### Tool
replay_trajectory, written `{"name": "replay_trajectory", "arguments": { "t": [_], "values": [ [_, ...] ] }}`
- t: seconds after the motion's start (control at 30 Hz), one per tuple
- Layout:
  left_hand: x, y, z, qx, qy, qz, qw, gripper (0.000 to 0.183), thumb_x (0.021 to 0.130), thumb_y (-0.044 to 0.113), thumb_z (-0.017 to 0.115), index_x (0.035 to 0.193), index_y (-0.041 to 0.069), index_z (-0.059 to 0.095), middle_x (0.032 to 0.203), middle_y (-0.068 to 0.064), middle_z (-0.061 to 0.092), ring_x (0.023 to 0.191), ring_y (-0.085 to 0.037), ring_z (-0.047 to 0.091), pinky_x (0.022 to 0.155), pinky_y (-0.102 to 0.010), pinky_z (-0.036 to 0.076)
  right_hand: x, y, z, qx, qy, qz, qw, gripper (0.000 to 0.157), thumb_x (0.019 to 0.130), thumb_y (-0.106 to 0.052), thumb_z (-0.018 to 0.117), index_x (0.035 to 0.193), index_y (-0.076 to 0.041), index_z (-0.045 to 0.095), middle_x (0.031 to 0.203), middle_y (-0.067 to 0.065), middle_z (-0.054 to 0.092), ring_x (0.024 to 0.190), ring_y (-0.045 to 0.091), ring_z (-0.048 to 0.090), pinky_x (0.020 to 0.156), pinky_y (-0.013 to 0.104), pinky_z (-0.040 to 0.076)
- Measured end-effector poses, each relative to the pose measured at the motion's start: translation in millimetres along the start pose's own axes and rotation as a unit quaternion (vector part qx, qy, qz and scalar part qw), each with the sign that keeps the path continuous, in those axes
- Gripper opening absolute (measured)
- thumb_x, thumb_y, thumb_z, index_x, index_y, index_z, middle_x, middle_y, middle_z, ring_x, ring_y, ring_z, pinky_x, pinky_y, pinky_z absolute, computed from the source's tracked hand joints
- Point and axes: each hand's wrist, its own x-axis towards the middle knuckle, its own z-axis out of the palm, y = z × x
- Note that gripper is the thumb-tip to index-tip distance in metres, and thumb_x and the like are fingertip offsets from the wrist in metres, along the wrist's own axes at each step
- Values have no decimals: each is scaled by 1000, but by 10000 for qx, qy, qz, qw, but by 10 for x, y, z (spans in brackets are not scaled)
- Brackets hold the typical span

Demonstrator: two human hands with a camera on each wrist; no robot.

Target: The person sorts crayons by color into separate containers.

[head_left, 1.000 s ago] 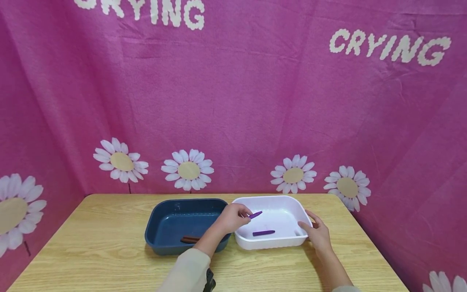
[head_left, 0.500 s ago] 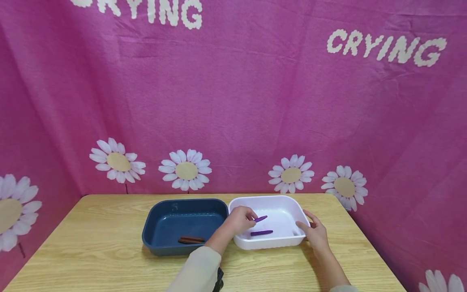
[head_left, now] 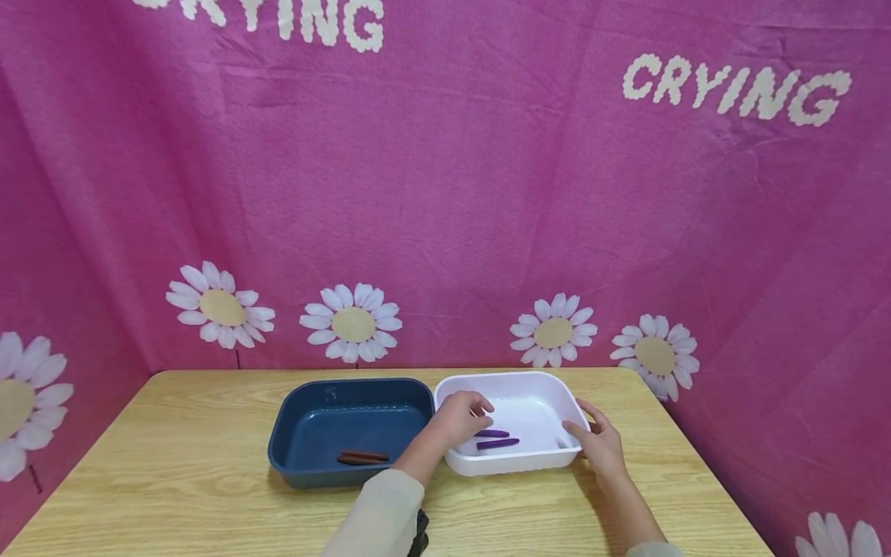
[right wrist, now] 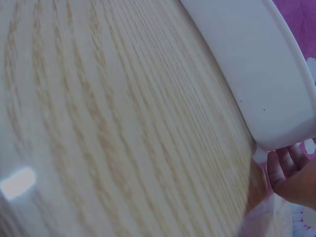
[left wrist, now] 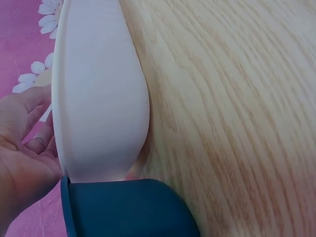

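Note:
Two purple crayons [head_left: 497,443] lie almost side by side on the floor of a white plastic basin [head_left: 515,464]. My left hand [head_left: 461,418] is over the basin's left side, fingers loosely bent just above the farther crayon, whose left end it hides. Nothing shows between these fingertips. At the basin's right end my right hand [head_left: 604,449] grips the wall, thumb inside the rim and fingers outside. The right wrist view shows those fingers against the white basin [right wrist: 261,74] at its corner.
A dark blue basin [head_left: 306,470] stands against the white one's left side, with brown sticks [head_left: 363,458] near its front wall. Both rest on a wood-grain table [head_left: 174,464]. A pink curtain [head_left: 445,193] with daisies hangs behind.
My left hand has moved right and down into the white basin and let go of a purple crayon, which now lies beside the other. My right hand has kept its hold on the rim.

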Motion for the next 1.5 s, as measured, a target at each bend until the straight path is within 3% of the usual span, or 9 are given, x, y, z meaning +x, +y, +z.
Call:
{"name": "replay_trajectory", "arguments": {
  "t": [0.1, 0.47, 0.57, 0.83, 1.07, 1.17, 1.5],
  "values": [
    [-17, 9, -33, -118, 22, -38, 9999, 17, 82, 10, 68, 97, 1, 69, 82, -8, 64, 78, -16, 56, 67, -24, 45, -15, -21, 10, 48, 50, 55, 10000, 64, 80, -23, 73, 137, -12, 46, 114, 15, 55, 79, 4, 56, 61, 20, 52],
    [-68, 12, -137, -297, -27, 71, 9995, 18, 82, 13, 69, 97, 3, 70, 82, -6, 65, 75, -12, 55, 65, -22, 46, -60, -103, 39, -403, -27, 209, 9990, 59, 88, -16, 62, 141, -9, 38, 132, 29, 44, 87, 13, 55, 62, 21, 51],
    [-102, 7, -179, -355, 2, 169, 9992, 17, 82, 13, 69, 96, 3, 70, 83, -7, 66, 76, -13, 56, 66, -23, 46, -57, -109, 31, -412, -51, 267, 9988, 58, 89, -14, 61, 142, -9, 38, 133, 29, 44, 85, 11, 55, 61, 21, 51],
    [-198, -37, -311, -510, -55, 58, 9987, 20, 86, 20, 67, 102, 8, 70, 89, -3, 66, 81, -12, 56, 68, -25, 48, -44, -95, 27, -384, 17, 184, 9991, 60, 87, -17, 64, 141, -9, 39, 129, 27, 47, 84, 11, 54, 61, 21, 50],
    [-330, -28, -450, -662, -39, 85, 9978, 21, 86, 20, 67, 103, 8, 69, 91, -4, 66, 82, -14, 56, 68, -25, 48, -33, -75, 18, -283, -26, 191, 9994, 61, 87, -17, 64, 141, -9, 39, 128, 26, 46, 80, 6, 53, 61, 21, 51],
    [-388, -43, -494, -705, -23, 120, 9974, 22, 86, 21, 67, 104, 8, 69, 91, -5, 66, 81, -13, 55, 66, -25, 47, -29, -74, 15, -253, -63, 234, 9994, 63, 86, -20, 66, 142, -10, 38, 129, 26, 45, 85, 12, 56, 62, 22, 51],
    [-622, -55, -623, -792, -10, 191, 9967, 22, 86, 23, 68, 103, 9, 69, 88, -2, 64, 77, -10, 53, 65, -22, 46, -57, -113, 32, -420, -33, 310, 9986, 60, 88, -17, 63, 142, -9, 38, 131, 26, 45, 88, 13, 54, 63, 21, 51]
  ]
}}
